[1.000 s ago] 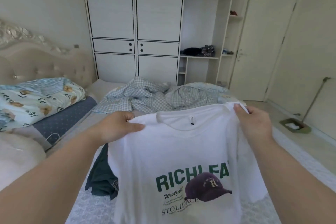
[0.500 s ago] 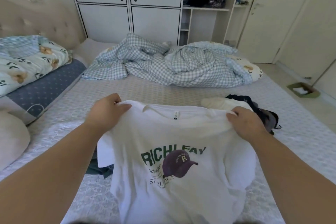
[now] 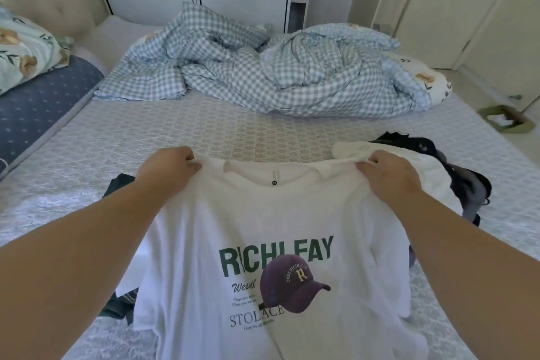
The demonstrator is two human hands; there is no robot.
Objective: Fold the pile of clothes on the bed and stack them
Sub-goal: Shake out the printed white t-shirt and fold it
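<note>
Now both hands pinch the white printed T-shirt (image 3: 277, 242) at its shoulders, left hand (image 3: 168, 171), right hand (image 3: 391, 177), above the bed (image 3: 204, 131); best lower it flat, print down, keeping shoulders level.

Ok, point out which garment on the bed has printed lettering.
The white T-shirt held at its shoulders by both hands: green lettering and a purple cap print. The heaped clothes to its right show none.

A T-shirt (image 3: 292, 213) spread at the near edge of the bed (image 3: 204, 131); clothes pile (image 3: 432, 172) right of it, rumpled duvet (image 3: 277, 73) behind.
</note>
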